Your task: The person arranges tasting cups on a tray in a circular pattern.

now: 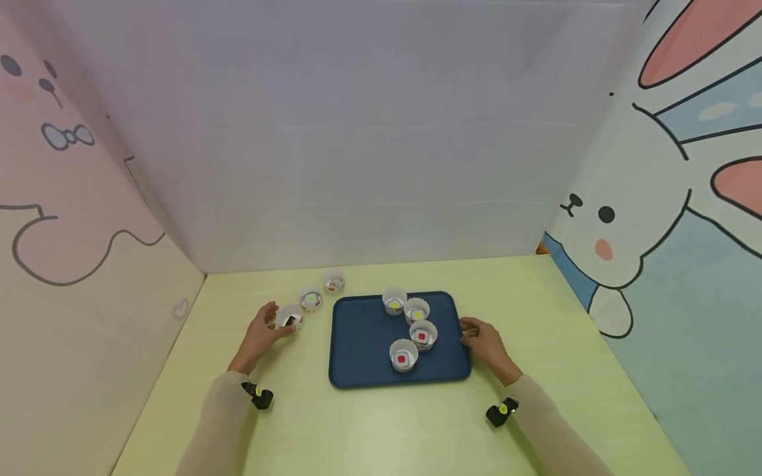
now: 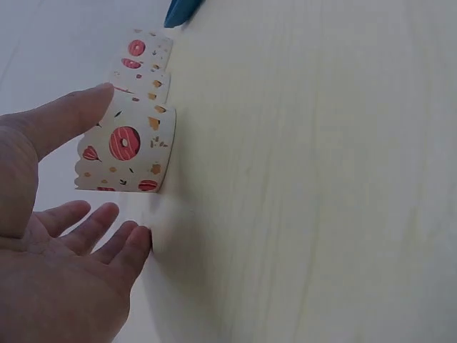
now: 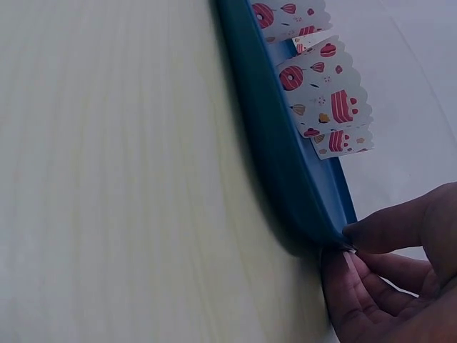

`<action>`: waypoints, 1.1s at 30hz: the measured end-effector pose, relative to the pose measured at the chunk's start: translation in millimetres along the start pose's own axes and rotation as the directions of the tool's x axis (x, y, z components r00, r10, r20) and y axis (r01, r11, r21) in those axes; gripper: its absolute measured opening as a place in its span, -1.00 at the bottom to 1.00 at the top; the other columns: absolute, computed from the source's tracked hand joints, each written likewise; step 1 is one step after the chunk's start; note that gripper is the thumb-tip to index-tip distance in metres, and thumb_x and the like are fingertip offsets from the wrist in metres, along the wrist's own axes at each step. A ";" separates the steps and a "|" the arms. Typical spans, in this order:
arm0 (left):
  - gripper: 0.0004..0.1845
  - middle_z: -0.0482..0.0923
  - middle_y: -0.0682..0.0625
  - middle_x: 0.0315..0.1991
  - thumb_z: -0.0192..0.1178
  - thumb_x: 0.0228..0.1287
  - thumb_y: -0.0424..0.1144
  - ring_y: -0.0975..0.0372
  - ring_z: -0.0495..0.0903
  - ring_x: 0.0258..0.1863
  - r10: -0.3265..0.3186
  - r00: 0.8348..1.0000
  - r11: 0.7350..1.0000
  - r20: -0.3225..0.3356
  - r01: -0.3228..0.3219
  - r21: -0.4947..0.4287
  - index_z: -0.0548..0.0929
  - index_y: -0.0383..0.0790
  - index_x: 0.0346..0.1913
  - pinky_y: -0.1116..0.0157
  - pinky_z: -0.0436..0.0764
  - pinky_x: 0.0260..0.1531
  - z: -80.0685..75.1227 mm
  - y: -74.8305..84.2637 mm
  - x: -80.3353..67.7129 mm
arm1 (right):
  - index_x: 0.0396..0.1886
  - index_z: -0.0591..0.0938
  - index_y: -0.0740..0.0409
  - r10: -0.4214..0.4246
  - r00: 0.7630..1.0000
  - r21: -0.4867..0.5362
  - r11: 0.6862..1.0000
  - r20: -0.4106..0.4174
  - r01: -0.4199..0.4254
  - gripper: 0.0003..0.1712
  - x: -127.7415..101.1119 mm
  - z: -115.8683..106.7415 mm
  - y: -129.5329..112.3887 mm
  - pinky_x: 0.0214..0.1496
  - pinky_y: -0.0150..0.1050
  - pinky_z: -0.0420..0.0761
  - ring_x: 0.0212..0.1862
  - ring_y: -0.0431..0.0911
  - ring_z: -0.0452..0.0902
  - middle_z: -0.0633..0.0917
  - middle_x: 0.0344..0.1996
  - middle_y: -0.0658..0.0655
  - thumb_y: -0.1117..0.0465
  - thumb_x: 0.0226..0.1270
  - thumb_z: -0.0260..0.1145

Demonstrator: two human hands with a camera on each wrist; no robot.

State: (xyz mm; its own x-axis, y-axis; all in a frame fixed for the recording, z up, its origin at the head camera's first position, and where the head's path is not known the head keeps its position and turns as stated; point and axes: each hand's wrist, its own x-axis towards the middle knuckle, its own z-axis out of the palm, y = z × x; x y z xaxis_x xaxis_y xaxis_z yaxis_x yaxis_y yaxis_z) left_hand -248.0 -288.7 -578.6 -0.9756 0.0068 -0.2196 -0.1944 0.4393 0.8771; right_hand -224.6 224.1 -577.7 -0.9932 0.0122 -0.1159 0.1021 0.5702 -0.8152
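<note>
My left hand (image 1: 260, 336) is around a paper cup (image 1: 290, 318) printed with doughnuts, thumb on one side and fingers apart on the other. A small dark piece (image 1: 290, 321) lies in that cup. In the left wrist view the thumb overlaps the cup (image 2: 132, 146), but firm contact cannot be made out. On the right, my right hand (image 1: 485, 344) pinches the edge of a dark blue tray (image 1: 363, 344) between thumb and fingers, also seen in the right wrist view on the tray (image 3: 275, 153). Two cups on the tray (image 1: 395, 303) (image 1: 417, 312) hold yellow pieces.
Two more tray cups, one nearer (image 1: 403, 357) and one beside it (image 1: 423, 336), hold red pieces. Left of the tray, a cup with a pale green piece (image 1: 310, 299) and a farther cup (image 1: 333, 282) stand on the table (image 1: 387, 423). A white wall (image 1: 369, 145) rises behind.
</note>
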 end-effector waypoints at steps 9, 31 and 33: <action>0.02 0.00 -0.32 0.53 0.36 0.20 -0.12 -0.26 0.02 0.49 -0.025 1.000 0.999 0.003 0.025 0.042 -0.06 -0.23 0.56 -0.16 0.18 0.41 4.1 0.0 4.4 | 0.19 0.55 0.37 -0.006 1.000 -0.003 1.000 -0.003 0.006 -0.48 -0.8 0.9 -0.7 -0.22 -0.30 0.56 -0.15 0.01 0.65 0.68 -0.03 0.35 0.45 0.17 0.25; -0.29 0.45 -0.38 0.23 0.34 0.20 -0.11 -0.13 0.48 0.16 0.072 0.995 0.959 -0.071 -0.050 0.278 0.34 -0.40 0.32 -0.05 0.49 0.09 8.9 -0.8 5.1 | 0.20 0.55 0.36 -0.011 1.000 -0.010 1.000 -0.020 0.010 -0.46 -0.5 2.0 1.7 -0.17 -0.24 0.59 -0.11 0.06 0.66 0.69 -0.02 0.34 0.45 0.15 0.24; -0.28 0.45 -0.37 0.24 0.34 0.21 -0.09 -0.12 0.49 0.16 0.072 0.995 0.958 -0.075 -0.048 0.283 0.34 -0.38 0.33 -0.03 0.50 0.09 6.7 -1.2 4.4 | 0.20 0.55 0.35 -0.009 1.000 -0.007 1.000 -0.021 0.009 -0.46 -0.6 2.0 1.6 -0.18 -0.25 0.58 -0.11 0.05 0.65 0.68 -0.01 0.34 0.45 0.15 0.23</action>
State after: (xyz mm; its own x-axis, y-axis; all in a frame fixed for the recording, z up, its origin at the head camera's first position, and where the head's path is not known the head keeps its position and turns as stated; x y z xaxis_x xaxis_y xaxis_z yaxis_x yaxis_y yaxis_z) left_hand -251.3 -283.1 -583.5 -0.9919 -0.0290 -0.1237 -0.1107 0.6751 0.7294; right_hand -223.7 223.3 -580.1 -0.9950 0.0243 -0.0971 0.0933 0.5761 -0.8120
